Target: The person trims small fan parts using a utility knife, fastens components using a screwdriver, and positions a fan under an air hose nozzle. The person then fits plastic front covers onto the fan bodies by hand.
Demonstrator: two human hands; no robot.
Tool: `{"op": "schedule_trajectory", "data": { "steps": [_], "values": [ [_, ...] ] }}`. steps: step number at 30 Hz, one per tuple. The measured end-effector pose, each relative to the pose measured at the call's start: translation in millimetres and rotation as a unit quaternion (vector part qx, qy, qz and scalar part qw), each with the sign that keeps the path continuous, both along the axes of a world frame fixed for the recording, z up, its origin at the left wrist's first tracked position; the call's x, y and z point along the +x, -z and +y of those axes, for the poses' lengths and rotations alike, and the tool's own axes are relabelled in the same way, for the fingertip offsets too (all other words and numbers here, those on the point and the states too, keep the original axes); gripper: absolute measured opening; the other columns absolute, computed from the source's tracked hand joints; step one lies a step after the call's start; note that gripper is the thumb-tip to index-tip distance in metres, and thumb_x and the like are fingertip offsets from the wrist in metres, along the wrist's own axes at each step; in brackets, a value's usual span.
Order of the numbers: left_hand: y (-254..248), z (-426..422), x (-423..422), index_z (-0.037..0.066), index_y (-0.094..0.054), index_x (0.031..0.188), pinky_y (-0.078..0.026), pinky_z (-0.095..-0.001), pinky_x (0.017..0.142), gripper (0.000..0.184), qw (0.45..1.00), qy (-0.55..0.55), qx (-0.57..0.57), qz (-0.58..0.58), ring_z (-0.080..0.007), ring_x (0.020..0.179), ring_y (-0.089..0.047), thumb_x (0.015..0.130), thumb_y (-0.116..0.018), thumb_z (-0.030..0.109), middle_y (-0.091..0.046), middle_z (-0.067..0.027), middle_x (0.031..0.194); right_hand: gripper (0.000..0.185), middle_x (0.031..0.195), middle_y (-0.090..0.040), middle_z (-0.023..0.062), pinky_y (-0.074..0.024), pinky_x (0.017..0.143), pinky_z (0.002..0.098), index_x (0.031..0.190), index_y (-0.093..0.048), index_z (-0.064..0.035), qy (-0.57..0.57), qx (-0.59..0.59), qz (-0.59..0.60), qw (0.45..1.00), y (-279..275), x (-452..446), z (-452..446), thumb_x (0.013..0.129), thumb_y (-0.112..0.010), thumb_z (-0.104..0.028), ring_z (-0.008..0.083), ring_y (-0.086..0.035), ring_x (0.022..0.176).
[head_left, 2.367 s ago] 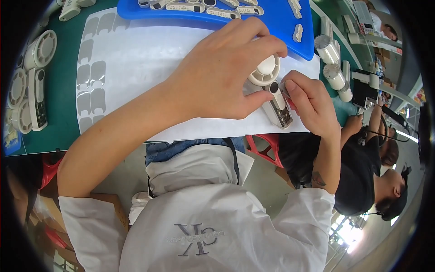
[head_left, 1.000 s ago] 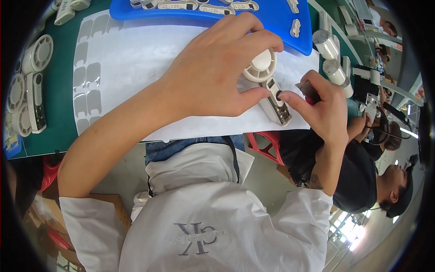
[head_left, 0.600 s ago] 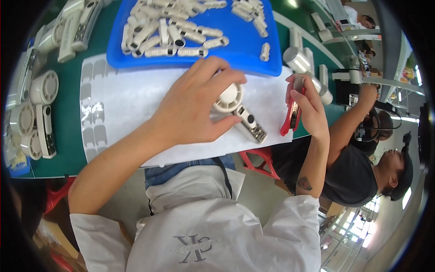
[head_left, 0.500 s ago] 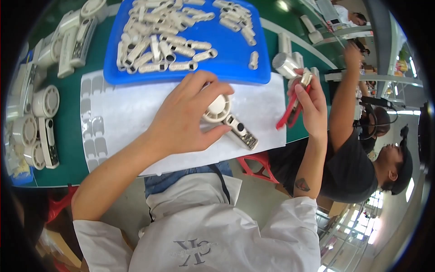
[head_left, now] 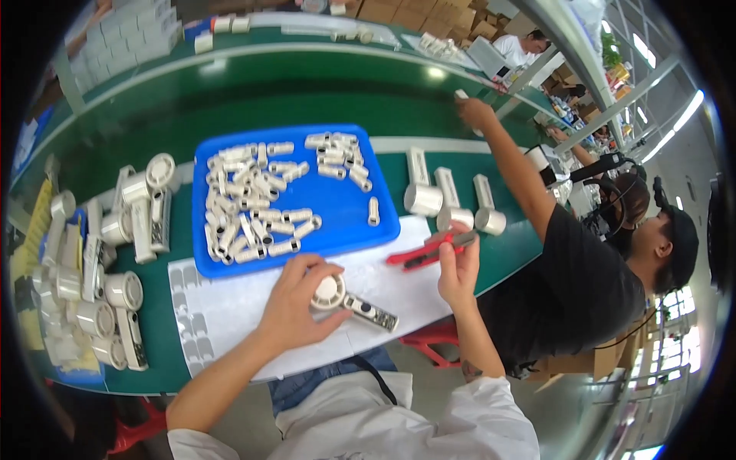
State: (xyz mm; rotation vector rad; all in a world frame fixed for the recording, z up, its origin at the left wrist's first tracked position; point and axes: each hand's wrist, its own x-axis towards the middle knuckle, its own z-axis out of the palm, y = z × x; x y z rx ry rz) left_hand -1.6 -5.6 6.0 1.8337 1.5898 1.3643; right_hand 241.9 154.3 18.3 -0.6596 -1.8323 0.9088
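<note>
My left hand (head_left: 295, 310) curls its fingers and thumb around the round head of a white handheld fan (head_left: 328, 293). The fan lies on a white sheet (head_left: 245, 303), its open handle (head_left: 371, 313) pointing right and showing the inner parts. In my right hand (head_left: 458, 277) are red-handled pliers (head_left: 418, 257), held above the sheet's right side with the red handles pointing left. Beyond both hands is a blue tray (head_left: 331, 211) holding many small white handle pieces (head_left: 249, 188).
Several white fans (head_left: 96, 318) are piled on the left of the green table. Three more fans (head_left: 423, 199) lie right of the tray. A co-worker's arm (head_left: 529, 172) reaches over the green belt (head_left: 307, 92) from the right. Grey stickers (head_left: 192, 322) line the sheet's left edge.
The camera view has tilted up, showing more of the belt and far side. The pliers have swung from pointing down to lying sideways, closer to the fan. My left hand still holds the fan.
</note>
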Motion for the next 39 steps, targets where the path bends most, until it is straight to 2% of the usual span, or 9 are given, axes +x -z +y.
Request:
{"op": "schedule_trajectory", "data": {
  "steps": [2, 5, 15, 18, 22, 26, 31, 35, 39],
  "values": [
    [-1, 0, 1, 0.008, -0.061, 0.114, -0.047, -0.0408, 0.088, 0.055, 1.0, 0.003, -0.007, 0.0, -0.0358, 0.105, -0.054, 0.066, -0.086, 0.019, -0.052, -0.0171, 0.113, 0.034, 0.096, -0.059, 0.0125, -0.0514, 0.075, 0.0315, 0.126, -0.055, 0.0001, 0.038, 0.168, -0.227, 0.958, -36, 3, -2, 0.093, -0.06, -0.004, 0.0215, -0.064, 0.078],
    [-3, 0, 2, 0.008, -0.062, 0.114, -0.047, -0.0404, 0.089, 0.055, 1.0, 0.001, -0.012, 0.005, -0.035, 0.105, -0.054, 0.066, -0.086, 0.022, -0.052, -0.0162, 0.112, 0.04, 0.092, -0.059, 0.0134, -0.0517, 0.071, 0.036, 0.126, -0.058, -0.0036, -0.006, 0.153, -0.309, 0.939, -62, -9, -9, 0.087, -0.067, -0.005, 0.0262, -0.063, 0.081],
    [-5, -1, 3, 0.01, -0.063, 0.114, -0.048, -0.039, 0.089, 0.056, 0.999, -0.001, -0.038, 0.002, -0.0314, 0.105, -0.056, 0.066, -0.088, 0.025, -0.054, -0.014, 0.111, 0.01, 0.08, -0.06, 0.0107, -0.0504, 0.062, 0.0335, 0.094, -0.069, -0.0031, 0.024, 0.108, -0.182, 0.977, -8, 3, 7, 0.085, -0.072, -0.006, 0.0262, -0.061, 0.068],
    [0, 1, 4, 0.01, -0.063, 0.114, -0.049, -0.0393, 0.089, 0.056, 1.0, -0.013, -0.022, 0.017, -0.0316, 0.105, -0.056, 0.066, -0.088, 0.023, -0.054, -0.0141, 0.112, 0.036, 0.098, -0.062, 0.0135, -0.0507, 0.079, 0.0392, 0.107, -0.067, -0.0045, -0.004, 0.193, -0.3, 0.934, -22, 18, 3, 0.081, -0.077, -0.027, 0.0305, -0.062, 0.093],
    [-4, 1, 3, 0.009, -0.062, 0.115, -0.049, -0.0399, 0.088, 0.057, 1.0, 0.002, -0.029, -0.002, -0.033, 0.104, -0.056, 0.066, -0.088, 0.021, -0.054, -0.0143, 0.112, 0.048, 0.113, -0.059, 0.0163, -0.0467, 0.093, 0.0404, 0.113, -0.065, -0.0025, -0.065, 0.136, -0.378, 0.914, -11, 38, -11, 0.076, -0.08, -0.029, 0.0346, -0.056, 0.108],
    [1, 0, 3, 0.008, -0.061, 0.117, -0.047, -0.0386, 0.091, 0.061, 0.999, 0.005, -0.034, -0.004, -0.0317, 0.106, -0.056, 0.064, -0.089, 0.017, -0.052, -0.0146, 0.114, 0.037, 0.106, -0.06, 0.0147, -0.0494, 0.086, 0.0372, 0.111, -0.064, -0.0015, -0.012, 0.133, -0.361, 0.923, -8, 56, -13, 0.08, -0.078, -0.014, 0.0327, -0.06, 0.099],
    [-2, 1, 5, 0.01, -0.065, 0.113, -0.048, -0.0388, 0.089, 0.056, 1.0, -0.004, -0.023, -0.007, -0.0321, 0.103, -0.057, 0.064, -0.089, 0.023, -0.055, -0.0142, 0.112, 0.053, 0.116, -0.056, 0.0046, -0.0491, 0.086, 0.0284, 0.135, -0.044, -0.0061, 0.035, -0.079, -0.022, 0.996, -79, 48, 31, 0.089, -0.07, -0.006, 0.0144, -0.057, 0.103],
    [-3, -1, 4, 0.01, -0.067, 0.112, -0.049, -0.0373, 0.087, 0.056, 1.0, -0.008, -0.029, -0.005, -0.0297, 0.102, -0.058, 0.064, -0.091, 0.025, -0.057, -0.0125, 0.11, 0.055, 0.111, -0.055, 0.0051, -0.0432, 0.061, 0.0219, 0.136, -0.043, -0.0049, -0.01, -0.039, 0.13, 0.991, -203, 4, 104, 0.085, -0.063, 0.001, 0.0094, -0.053, 0.076],
    [-3, 1, 2, 0.01, -0.069, 0.112, -0.05, -0.036, 0.087, 0.056, 0.999, -0.001, -0.03, -0.013, -0.0277, 0.101, -0.059, 0.064, -0.092, 0.027, -0.058, -0.0116, 0.11, 0.046, 0.089, -0.061, 0.0064, -0.0469, 0.061, 0.0266, 0.128, -0.047, -0.0009, 0.119, 0.2, 0.099, 0.968, -308, -50, 192, 0.09, -0.068, -0.017, 0.0109, -0.058, 0.071]
  ]
}}
